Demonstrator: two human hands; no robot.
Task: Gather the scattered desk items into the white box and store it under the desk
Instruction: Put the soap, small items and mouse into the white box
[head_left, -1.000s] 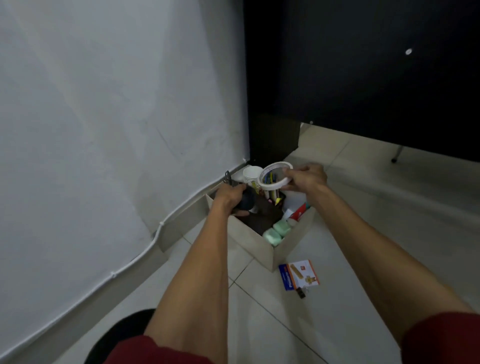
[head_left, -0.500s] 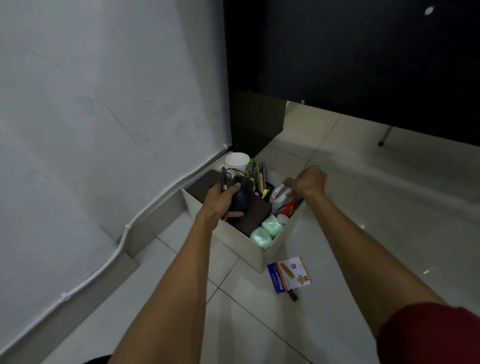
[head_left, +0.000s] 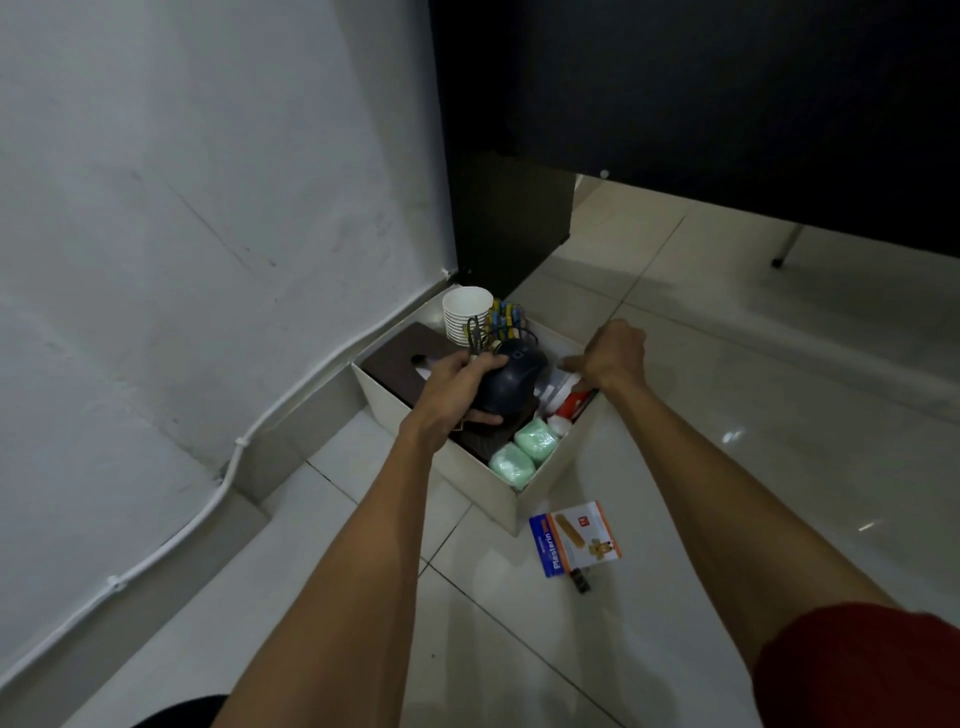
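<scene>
Gripping a dark computer mouse (head_left: 511, 379), the left hand (head_left: 447, 384) has its fingers curled round the mouse's rounded back and its thumb under the near end, holding it just above the contents of the white box (head_left: 483, 491). The right hand (head_left: 615, 353) reaches down at the box's far right rim, thumb stretched toward a white item inside — whether its fingers pinch anything I cannot tell, as they are hidden behind the knuckles. Inside the box lie a brown tissue box (head_left: 400, 364), a stack of paper cups (head_left: 465, 312), a bundle of pens (head_left: 506, 317), two pale green packets (head_left: 535, 439) and a red-and-white item I cannot name. The box sits on the tiled floor (head_left: 675, 467) beside the white wall (head_left: 208, 208), just in front of the desk's dark leg panel (head_left: 514, 223), not yet under it. By my reading the gathering is nearly done: the mouse has yet to be set down, and a plaster box (head_left: 574, 538) with a small dark object (head_left: 582, 582) beside it lies outside on the floor — these need picking up before the box is pushed under the desk.
</scene>
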